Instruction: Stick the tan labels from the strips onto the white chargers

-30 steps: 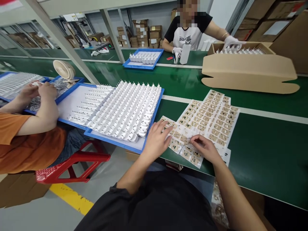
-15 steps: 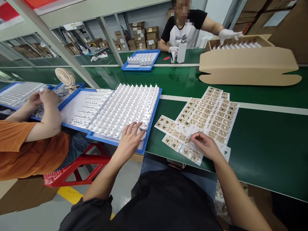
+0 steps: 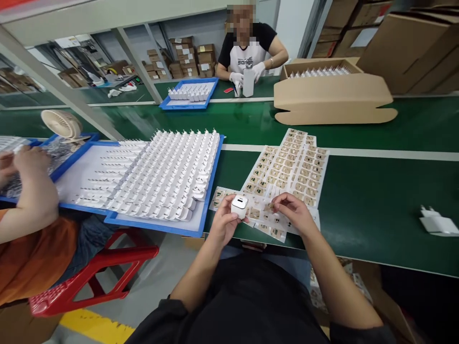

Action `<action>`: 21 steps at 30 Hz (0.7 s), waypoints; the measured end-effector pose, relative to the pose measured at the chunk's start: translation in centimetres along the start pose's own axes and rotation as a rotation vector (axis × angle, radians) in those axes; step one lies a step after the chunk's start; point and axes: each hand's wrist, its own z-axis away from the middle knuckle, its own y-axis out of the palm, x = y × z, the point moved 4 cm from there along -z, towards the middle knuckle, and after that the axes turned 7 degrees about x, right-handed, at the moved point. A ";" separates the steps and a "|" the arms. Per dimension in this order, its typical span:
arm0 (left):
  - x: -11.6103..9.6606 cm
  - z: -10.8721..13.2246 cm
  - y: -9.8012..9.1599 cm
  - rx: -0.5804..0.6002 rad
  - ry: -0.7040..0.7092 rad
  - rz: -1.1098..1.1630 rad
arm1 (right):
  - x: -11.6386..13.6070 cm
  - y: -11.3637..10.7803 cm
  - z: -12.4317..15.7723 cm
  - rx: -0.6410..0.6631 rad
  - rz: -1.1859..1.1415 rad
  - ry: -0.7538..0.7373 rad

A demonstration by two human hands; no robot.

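Head view: I see left hand (image 3: pixel 223 223) curled around white charger block (image 3: pixel 239 206), over near part of sticker sheets (image 3: pixel 304 177). Right hand (image 3: pixel 296 213) nearly closed, fingertips pinched at sheets; I cannot tell if anything sits between. Co-worker's shirt lettering (image 3: pixel 245 61) too blurred to read.

One white slotted block (image 3: pixel 239 206) at six o'clock; one white plug (image 3: pixel 438 222) between three and four. One carton (image 3: pixel 328 98) holding white pieces at two, one bottle (image 3: pixel 248 82) at twelve, one fan (image 3: pixel 61 123) between nine and ten, one red stool (image 3: pixel 68 294) at eight. Sticker sheets (image 3: pixel 287 172) about four: overlapping, uncountable.
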 end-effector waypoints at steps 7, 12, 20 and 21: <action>2.3 -0.3 2.7 0.096 0.116 -0.355 | 3.9 4.5 3.6 -0.009 -0.110 -0.079; 0.6 1.1 3.9 0.086 0.554 -0.869 | 4.5 5.5 4.2 -0.083 -0.098 -0.116; -0.9 2.1 3.9 0.240 0.559 -0.805 | 5.4 5.1 4.5 -0.098 -0.104 -0.120; -1.1 2.2 3.7 0.238 0.558 -0.801 | 5.7 5.1 4.5 -0.085 -0.100 -0.113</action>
